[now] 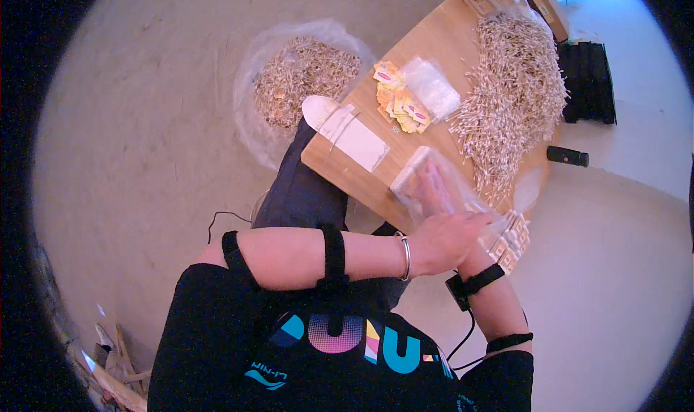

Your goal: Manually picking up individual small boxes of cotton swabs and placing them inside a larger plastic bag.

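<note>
A clear plastic bag (463,188) is pulled over my right hand (434,188) near the table's front edge. My right fingers are blurred behind the plastic, beside a whitish block (409,170) at the bag's far end; their grip is unclear. My left hand (450,242) crosses over my right wrist, its fingers closed on the bag's mouth. Just right of the wrists lie several small, pale tan bundles (515,240) at the table's edge, partly covered by my arm. Beyond them spreads a large heap of cotton swabs (513,87).
Yellow-orange printed cards (399,103) lie beside a stack of clear bags (432,87) on the wooden table (426,43). A white board with cords (354,136) sits at its left corner. A floor sack (307,76) holds more swabs. A black cylinder (567,156) is at the right.
</note>
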Available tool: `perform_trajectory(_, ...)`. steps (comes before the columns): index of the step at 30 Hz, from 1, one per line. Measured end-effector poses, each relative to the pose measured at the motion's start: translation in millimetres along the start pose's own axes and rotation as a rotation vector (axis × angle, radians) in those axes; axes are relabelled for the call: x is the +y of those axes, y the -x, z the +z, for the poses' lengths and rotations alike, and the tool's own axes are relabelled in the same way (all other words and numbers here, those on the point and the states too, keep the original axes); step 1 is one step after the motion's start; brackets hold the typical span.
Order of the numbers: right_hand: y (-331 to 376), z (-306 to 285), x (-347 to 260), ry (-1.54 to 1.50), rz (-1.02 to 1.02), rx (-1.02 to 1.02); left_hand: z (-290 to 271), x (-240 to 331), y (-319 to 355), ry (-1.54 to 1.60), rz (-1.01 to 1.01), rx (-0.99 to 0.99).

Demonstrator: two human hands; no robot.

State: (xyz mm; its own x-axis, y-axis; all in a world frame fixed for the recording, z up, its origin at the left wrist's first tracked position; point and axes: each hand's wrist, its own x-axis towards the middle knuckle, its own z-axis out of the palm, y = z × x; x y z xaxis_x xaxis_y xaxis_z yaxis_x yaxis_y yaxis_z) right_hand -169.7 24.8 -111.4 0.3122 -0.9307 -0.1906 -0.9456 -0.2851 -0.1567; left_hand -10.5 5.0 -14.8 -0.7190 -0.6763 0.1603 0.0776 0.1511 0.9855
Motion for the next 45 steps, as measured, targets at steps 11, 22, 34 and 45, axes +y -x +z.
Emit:
perform_trajectory(11, -10.2, -29.4, -16.0, -0.676, 0.251, 0.113, 1.6, 1.5, -9.7, -0.05, 0.083, 0.017)
perform_trajectory(22, 32.1, -148.5, -38.9, -0.632, 0.189, 0.027, -30.2, 13.8, -23.1, -0.001, -0.19, 0.076)
perform_trajectory(34, 325.5, 7.5, 108.9, -0.06, 1.601, 0.604, -27.2, 22.1, -35.3, -0.231, -0.18, 0.093)
perform_trajectory(45, 379.1, 60.3, 123.7, -0.334, 1.573, 0.357, -21.2, 33.3, -38.0, -0.363, -0.194, 0.151)
